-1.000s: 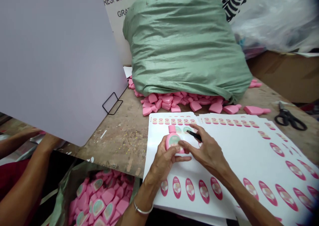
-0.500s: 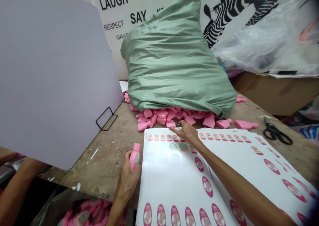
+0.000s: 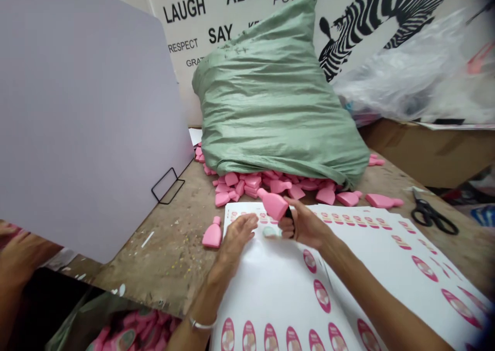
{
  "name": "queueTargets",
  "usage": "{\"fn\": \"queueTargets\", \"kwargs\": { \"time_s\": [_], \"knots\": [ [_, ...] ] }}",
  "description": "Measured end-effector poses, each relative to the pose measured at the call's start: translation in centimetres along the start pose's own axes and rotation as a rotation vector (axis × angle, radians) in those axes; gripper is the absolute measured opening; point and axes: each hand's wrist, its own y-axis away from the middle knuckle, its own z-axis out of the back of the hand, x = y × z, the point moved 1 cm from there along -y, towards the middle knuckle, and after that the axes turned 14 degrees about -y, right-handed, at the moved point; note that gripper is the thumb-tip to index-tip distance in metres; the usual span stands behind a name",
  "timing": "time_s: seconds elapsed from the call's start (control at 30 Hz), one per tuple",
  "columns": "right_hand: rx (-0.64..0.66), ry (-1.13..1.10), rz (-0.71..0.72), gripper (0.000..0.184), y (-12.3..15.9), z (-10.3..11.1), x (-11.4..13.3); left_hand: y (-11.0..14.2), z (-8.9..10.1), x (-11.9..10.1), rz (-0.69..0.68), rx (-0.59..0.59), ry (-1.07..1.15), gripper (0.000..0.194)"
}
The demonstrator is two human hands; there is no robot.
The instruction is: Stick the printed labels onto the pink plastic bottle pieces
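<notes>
Holding a pink bottle [image 3: 274, 205] and a dark tool [image 3: 289, 215] in the right hand's narrow grip [image 3: 307, 226], over the label sheet [image 3: 266, 279], pointed neck-first toward ten o'clock. Poised with a wide grip in the left hand [image 3: 237, 235], at eight o'clock from it. Noted another bottle [image 3: 212, 234] resting on the surface [image 3: 174, 227].

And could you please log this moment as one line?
Right hand: holds pink bottle, black object; left hand: empty, over label sheet; beside sheet: another pink bottle
</notes>
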Motion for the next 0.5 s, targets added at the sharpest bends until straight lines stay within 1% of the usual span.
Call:
{"fn": "queueTargets", "kwargs": {
  "time_s": [0.03, 0.1, 0.13, 0.17, 0.2, 0.23, 0.27, 0.33, 0.4, 0.43, 0.5],
  "knots": [
    [0.093, -0.22, -0.044, 0.051, 1.6, -0.9, -0.5, -0.1, -1.5, 0.0, 0.001, 0.049, 0.106, 0.037],
    [0.21, -0.568, -0.127, 0.048, 4.4, -2.7, -1.6, 0.0, -3.9, 0.1, -0.019, 0.116, 0.243, 0.04],
    [0.235, -0.663, -0.157, 0.047, 5.4, -3.4, -2.0, 0.3, -4.7, 0.1, -0.032, 0.125, 0.286, 0.041],
    [0.229, -0.663, -0.171, 0.048, 6.1, -3.7, -2.4, 0.5, -5.1, 0.0, -0.041, 0.116, 0.326, 0.04],
    [0.206, -0.592, -0.161, 0.048, 6.6, -3.7, -2.6, 0.8, -5.1, -0.1, -0.048, 0.087, 0.371, 0.037],
    [0.162, -0.471, -0.126, 0.047, 6.9, -3.3, -2.8, 0.9, -4.7, -0.3, -0.05, 0.04, 0.406, 0.033],
    [0.096, -0.319, -0.068, 0.046, 7.1, -2.5, -3.0, 1.0, -4.1, -0.5, -0.049, -0.02, 0.419, 0.03],
    [-0.09, -0.018, 0.079, 0.042, 6.9, -0.6, -3.3, 0.9, -2.5, -0.9, -0.038, -0.118, 0.369, 0.03],
    [-0.258, 0.208, 0.192, 0.036, 6.3, 1.1, -4.0, 0.7, -1.3, -0.6, 0.011, -0.126, 0.213, 0.034],
    [-0.308, 0.304, 0.223, 0.032, 5.9, 1.5, -4.4, 0.6, -1.0, -0.3, 0.042, -0.107, 0.127, 0.035],
    [-0.35, 0.533, 0.294, 0.023, 4.8, 1.6, -5.3, 0.6, -1.0, 0.9, 0.09, -0.069, 0.004, 0.037]
  ]
}}
